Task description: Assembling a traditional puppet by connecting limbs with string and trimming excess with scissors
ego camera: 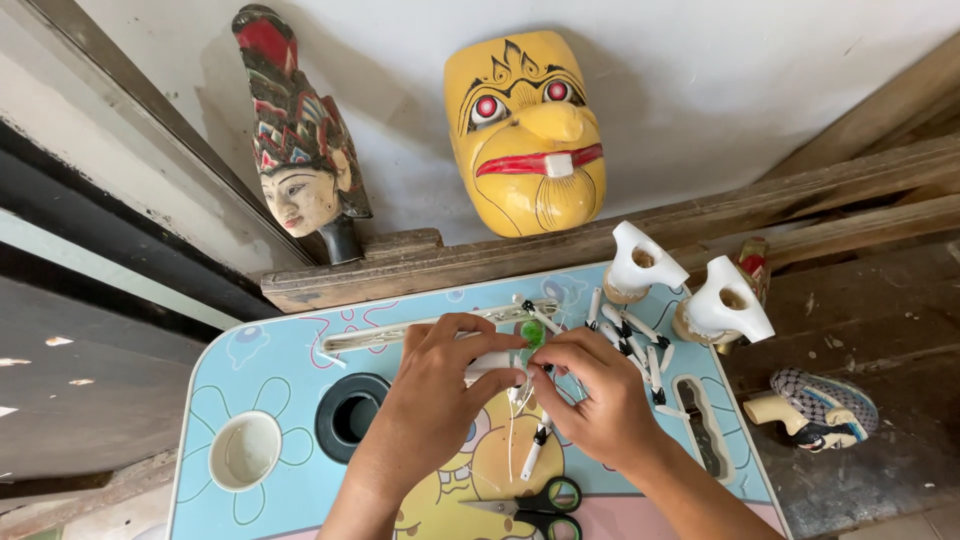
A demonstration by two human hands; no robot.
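Nearest, at 6 o'clock: scissors (pixel 535 505) with green-ringed black handles lie flat on the small blue cartoon-printed table (pixel 290 360). Above them, table centre: left hand (pixel 440 385) clenched around a short white tube-shaped piece (pixel 493 365); right hand (pixel 590 395) pinches with fingertips at a small green piece (pixel 533 333) at the tube's end. Hands touching each other. Thin white threads hang below them. At 9 o'clock: white cup (pixel 246 450) and black round holder (pixel 350 415) set in the tabletop. At 2 o'clock: scattered white-and-black sticks (pixel 640 345), then two white carved unpainted heads (pixel 725 300). Farthest, at 12 o'clock against the wall: yellow mask (pixel 525 130) and a painted carved head with headdress (pixel 300 140)
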